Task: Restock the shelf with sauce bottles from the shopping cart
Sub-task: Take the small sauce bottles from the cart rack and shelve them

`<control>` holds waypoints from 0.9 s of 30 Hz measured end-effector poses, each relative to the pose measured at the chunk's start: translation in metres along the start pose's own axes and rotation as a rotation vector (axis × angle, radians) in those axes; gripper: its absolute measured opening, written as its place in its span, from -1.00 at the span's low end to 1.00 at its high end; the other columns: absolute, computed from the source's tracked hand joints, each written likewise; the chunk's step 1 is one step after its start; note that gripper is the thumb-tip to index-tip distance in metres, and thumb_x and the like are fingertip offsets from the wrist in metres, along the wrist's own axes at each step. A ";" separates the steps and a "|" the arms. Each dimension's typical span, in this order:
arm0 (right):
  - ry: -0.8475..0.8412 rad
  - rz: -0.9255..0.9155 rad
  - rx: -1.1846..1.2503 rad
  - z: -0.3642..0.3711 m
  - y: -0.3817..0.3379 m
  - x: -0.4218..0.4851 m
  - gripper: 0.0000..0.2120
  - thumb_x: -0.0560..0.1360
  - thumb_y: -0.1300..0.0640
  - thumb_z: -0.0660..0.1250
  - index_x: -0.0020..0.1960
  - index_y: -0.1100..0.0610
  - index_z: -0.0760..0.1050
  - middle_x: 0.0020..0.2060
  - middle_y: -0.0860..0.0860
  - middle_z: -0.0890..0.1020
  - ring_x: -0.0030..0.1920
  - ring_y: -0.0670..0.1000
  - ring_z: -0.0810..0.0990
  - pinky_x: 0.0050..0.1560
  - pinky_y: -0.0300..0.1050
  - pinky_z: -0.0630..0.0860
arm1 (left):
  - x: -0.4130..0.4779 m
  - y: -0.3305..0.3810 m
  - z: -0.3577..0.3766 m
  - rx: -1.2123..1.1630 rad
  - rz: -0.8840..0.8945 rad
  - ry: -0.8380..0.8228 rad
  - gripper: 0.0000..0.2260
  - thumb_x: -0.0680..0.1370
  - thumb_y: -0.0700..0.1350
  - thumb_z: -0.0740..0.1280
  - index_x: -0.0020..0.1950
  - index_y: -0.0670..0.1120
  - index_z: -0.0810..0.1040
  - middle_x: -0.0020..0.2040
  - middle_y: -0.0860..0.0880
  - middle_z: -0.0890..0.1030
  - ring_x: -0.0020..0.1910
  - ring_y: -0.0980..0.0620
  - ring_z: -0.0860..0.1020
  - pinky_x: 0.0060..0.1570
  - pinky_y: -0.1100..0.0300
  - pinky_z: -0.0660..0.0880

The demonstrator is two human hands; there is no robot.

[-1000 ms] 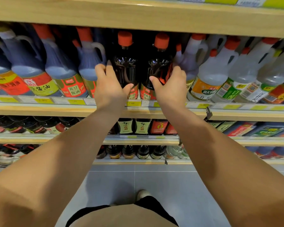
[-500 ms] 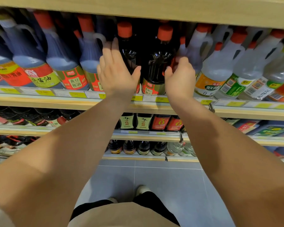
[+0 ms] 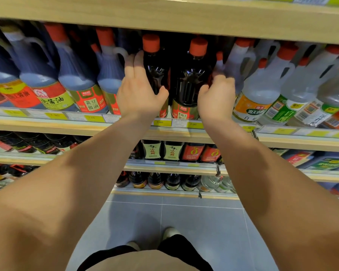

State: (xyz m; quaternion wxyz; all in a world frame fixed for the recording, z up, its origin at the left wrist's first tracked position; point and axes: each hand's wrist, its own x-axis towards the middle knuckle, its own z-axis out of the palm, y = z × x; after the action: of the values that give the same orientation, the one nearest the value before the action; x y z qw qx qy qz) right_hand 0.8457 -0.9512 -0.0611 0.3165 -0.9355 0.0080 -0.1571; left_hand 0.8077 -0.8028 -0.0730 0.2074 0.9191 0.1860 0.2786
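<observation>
Two dark sauce bottles with red caps stand side by side in the middle of the wooden shelf (image 3: 47, 127). My left hand (image 3: 137, 94) lies against the left sauce bottle (image 3: 155, 75), its fingers straight up along the bottle's left side and the thumb across the front. My right hand (image 3: 216, 100) is curled round the right side of the right sauce bottle (image 3: 188, 85), hiding part of its label. Both bottles stand upright with their bases on the shelf behind the price strip. No shopping cart is in view.
Blue-tinted handled soy sauce jugs (image 3: 72, 83) crowd the shelf to the left; clear vinegar jugs (image 3: 262, 89) stand to the right. The shelf board above (image 3: 184, 16) hangs just over the caps. Lower shelves hold smaller bottles (image 3: 172, 151). Grey tiled floor (image 3: 184, 222) lies below.
Both hands have reached deeper into the shelf with the two bottles. My left fingers have straightened from a grip and slid up the bottle's side.
</observation>
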 end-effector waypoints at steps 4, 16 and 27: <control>0.016 -0.034 0.038 -0.002 0.002 0.004 -0.64 0.56 0.25 0.17 0.35 0.19 0.37 0.10 0.18 0.53 0.02 0.15 0.53 -0.18 -0.22 0.23 | 0.001 0.000 0.002 -0.032 -0.001 0.003 -0.27 0.44 0.14 0.40 0.51 -0.03 0.17 0.50 -0.05 0.21 0.26 -0.11 0.47 0.06 -0.01 0.47; 0.024 -0.082 0.115 0.003 0.008 0.012 -0.68 0.52 0.30 0.16 0.25 0.28 0.44 0.05 0.23 0.56 0.00 0.16 0.51 -0.23 -0.28 0.15 | 0.005 -0.001 0.002 -0.120 0.013 0.005 -0.35 0.48 0.11 0.33 0.51 0.00 0.19 0.49 -0.04 0.22 0.28 -0.08 0.45 0.11 0.06 0.45; -0.017 -0.188 0.196 0.010 0.020 -0.020 -0.53 0.59 0.14 0.19 0.48 0.18 0.25 0.14 0.12 0.46 0.13 0.07 0.47 0.10 -0.16 0.39 | -0.018 -0.010 0.007 -0.142 0.092 0.033 -0.33 0.54 0.09 0.30 0.55 -0.11 0.11 0.50 -0.08 0.22 0.49 -0.02 0.20 0.35 0.17 0.24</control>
State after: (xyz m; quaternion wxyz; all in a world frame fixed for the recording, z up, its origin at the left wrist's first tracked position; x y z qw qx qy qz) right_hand 0.8314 -0.9587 -0.0860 0.3902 -0.8980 -0.0978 -0.1782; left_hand 0.7962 -0.8043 -0.0911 0.2560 0.9049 0.1265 0.3155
